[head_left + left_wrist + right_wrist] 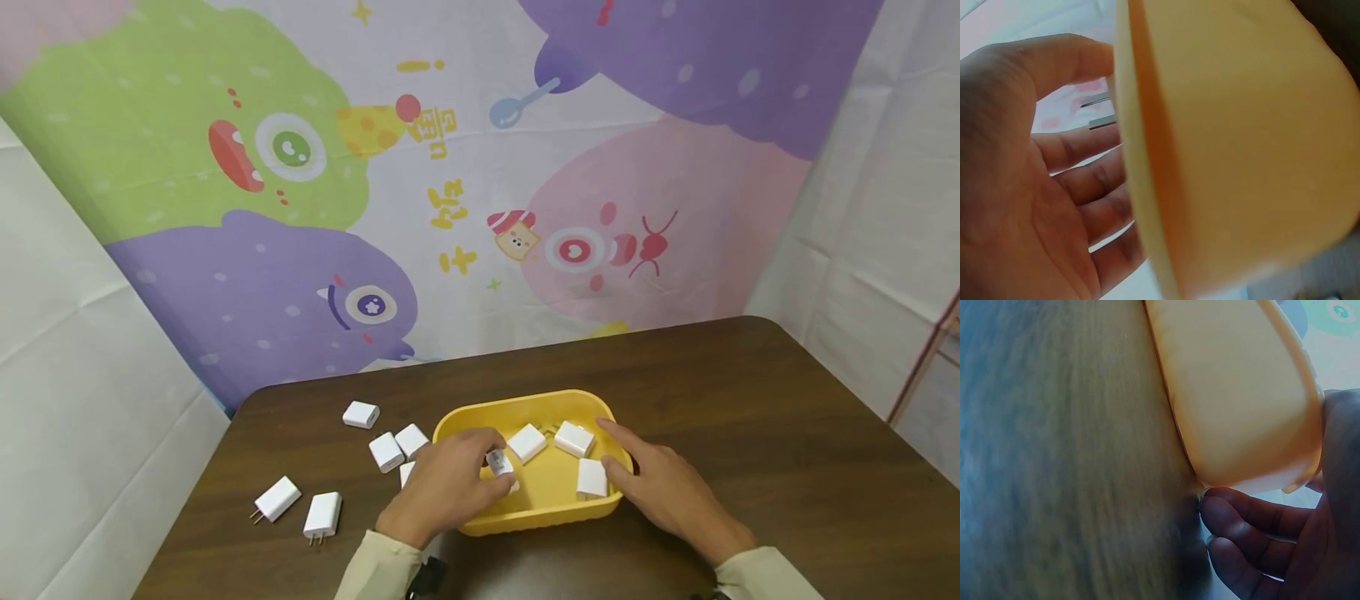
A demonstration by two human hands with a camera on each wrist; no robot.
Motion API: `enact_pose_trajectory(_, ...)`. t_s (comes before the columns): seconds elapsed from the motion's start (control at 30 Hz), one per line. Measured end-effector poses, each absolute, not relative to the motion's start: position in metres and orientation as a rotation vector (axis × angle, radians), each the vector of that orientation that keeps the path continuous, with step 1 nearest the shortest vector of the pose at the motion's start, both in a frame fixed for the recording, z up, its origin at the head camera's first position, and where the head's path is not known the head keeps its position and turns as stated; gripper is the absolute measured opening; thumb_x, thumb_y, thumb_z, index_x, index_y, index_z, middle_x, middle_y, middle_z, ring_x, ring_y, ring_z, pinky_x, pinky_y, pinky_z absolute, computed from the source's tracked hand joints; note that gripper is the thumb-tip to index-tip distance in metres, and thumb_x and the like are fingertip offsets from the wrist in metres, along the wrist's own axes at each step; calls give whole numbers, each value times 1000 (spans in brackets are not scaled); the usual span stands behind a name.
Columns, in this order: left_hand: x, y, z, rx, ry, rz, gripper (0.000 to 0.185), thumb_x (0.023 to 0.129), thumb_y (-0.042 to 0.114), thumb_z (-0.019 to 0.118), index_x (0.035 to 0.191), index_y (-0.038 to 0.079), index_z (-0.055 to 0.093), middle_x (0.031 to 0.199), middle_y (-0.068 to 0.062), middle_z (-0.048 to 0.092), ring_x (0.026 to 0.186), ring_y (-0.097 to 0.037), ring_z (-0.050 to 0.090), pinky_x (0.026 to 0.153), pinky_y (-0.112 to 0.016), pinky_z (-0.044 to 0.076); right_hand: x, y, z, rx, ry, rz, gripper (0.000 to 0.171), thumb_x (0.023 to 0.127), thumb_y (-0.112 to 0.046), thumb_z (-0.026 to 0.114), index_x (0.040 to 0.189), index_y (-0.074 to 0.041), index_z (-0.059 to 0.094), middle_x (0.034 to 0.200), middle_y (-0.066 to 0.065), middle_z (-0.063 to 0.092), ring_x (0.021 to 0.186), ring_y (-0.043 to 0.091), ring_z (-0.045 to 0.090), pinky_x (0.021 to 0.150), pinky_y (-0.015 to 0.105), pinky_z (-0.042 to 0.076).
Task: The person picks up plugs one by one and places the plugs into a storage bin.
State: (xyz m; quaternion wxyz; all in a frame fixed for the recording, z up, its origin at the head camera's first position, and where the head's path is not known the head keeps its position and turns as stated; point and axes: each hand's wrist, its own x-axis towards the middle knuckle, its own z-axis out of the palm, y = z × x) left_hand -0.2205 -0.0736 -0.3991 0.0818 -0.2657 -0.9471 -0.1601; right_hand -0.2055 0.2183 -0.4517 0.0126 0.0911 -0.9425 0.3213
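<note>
Left hand (442,486) pinches a charger (498,462) — right hand (660,487), fingers relaxed, steadies the yellow tray (525,402).

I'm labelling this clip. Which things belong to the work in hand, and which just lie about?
In the work:
- yellow tray
- charger pinched by the left hand
- three chargers in the tray
- right hand at the tray's right rim

Lying about:
- loose chargers on the table
- cartoon backdrop

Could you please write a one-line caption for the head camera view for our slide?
Left hand holds a white charger over a yellow tray; right hand steadies its rim; more chargers lie on the table.
</note>
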Motion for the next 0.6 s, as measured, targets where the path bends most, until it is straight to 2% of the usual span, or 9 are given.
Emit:
enact_pose_trajectory(0.23, -229, -55, -405, -833, -2862, -509, 31, 82, 39, 73, 106, 19, 71, 93, 10, 67, 76, -7, 58, 67, -31, 47, -206, 219, -452, 269, -2946, 1006, 54, 101, -42, 55, 152, -28, 44, 140, 10, 58, 95, 19, 59, 84, 49, 48)
enact_pose_trajectory(0.43, -234, -45, -409, -843, -2890, -485, 31, 82, 41, 72, 104, 20, 71, 91, 11, 66, 72, -5, 56, 61, -28, 44, -206, 219, -451, 260, -2949, 1016, 53, 101, -42, 56, 152, -29, 45, 139, 10, 59, 109, 25, 62, 88, 55, 48)
enact_pose_trajectory(0.6, -235, -37, -406, -825, -2909, -469, 33, 84, 42, 72, 107, 19, 71, 94, 10, 67, 72, -5, 55, 60, -27, 44, -205, 219, -450, 261, -2952, 1017, 53, 101, -43, 56, 151, -29, 46, 138, 10, 60, 109, 25, 62, 88, 55, 48)
